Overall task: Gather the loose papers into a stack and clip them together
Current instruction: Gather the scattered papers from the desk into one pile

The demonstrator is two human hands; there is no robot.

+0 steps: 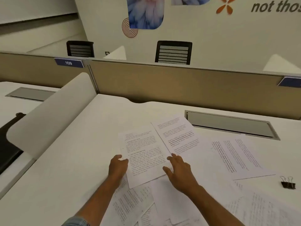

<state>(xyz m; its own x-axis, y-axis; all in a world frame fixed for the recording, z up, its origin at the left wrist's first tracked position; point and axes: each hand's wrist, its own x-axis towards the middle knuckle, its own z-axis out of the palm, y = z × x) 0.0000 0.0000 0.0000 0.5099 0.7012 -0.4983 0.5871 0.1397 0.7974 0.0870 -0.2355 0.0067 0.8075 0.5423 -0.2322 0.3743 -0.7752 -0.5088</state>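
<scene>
Both hands, left (118,166) and right (180,171), are lying open-fingered, grips apart, flanking a white printed paper sheet (145,158) on the white counter (78,160), black binder clip (288,183) well apart.

Illumination is even, warm and moderately bright, apparently from overhead, the source itself outside the frame; shadows are soft and short, the darkest lying under the partition (179,82) at 12 o'clock; the white desk (73,160) reads bright without hard glare; printed sheets (145,155) at centre are soft, their text not readable; the whole frame is mildly blurred and compressed; wide-angle distortion bows straight edges toward 9 and 3 o'clock; wall lettering (276,6) at 1 o'clock is smeared.
</scene>
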